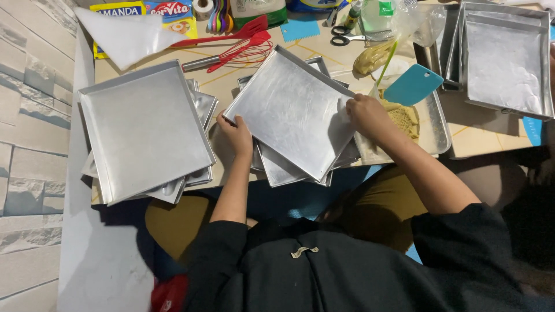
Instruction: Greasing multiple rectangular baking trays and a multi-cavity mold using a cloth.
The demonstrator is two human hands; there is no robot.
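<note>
From the head camera, looking straight down, the person sits at a low tan bench (pixel 231 86) crowded with baking gear. The left hand (pixel 237 134) grips the near-left edge of a square, shallow, dull-silver metal baking tray (pixel 289 110), its fingers curled over the rim and pinching it. The right hand (pixel 367 114) rests on the tray's right corner with a piece of white paper or cloth (pixel 342 124) under it, fingers pressed together against the metal; whether they pinch the white piece or only press on it cannot be told. This tray lies tilted and turned askew on top of a loose stack of similar silver trays (pixel 289 170) in the middle of the bench, straight ahead of the person. To the left sits a second pile of silver trays (pixel 141 130), its top one also skewed and hanging over the bench edge. Just beside the right hand, a further shallow tray holds yellowish crumbly dough (pixel 404 115) and a teal plastic scraper (pixel 413 84). Farther back lie a red wire whisk (pixel 243 52), a red spatula (pixel 237 32) and black-handled scissors (pixel 345 36); deeper trays (pixel 506 58) stand at the far right. In my judgement the stack under the held tray is uneven, so a hard push from the right hand could slide the tray off the pile toward the lap, or nudge it into the dough tray.
</note>
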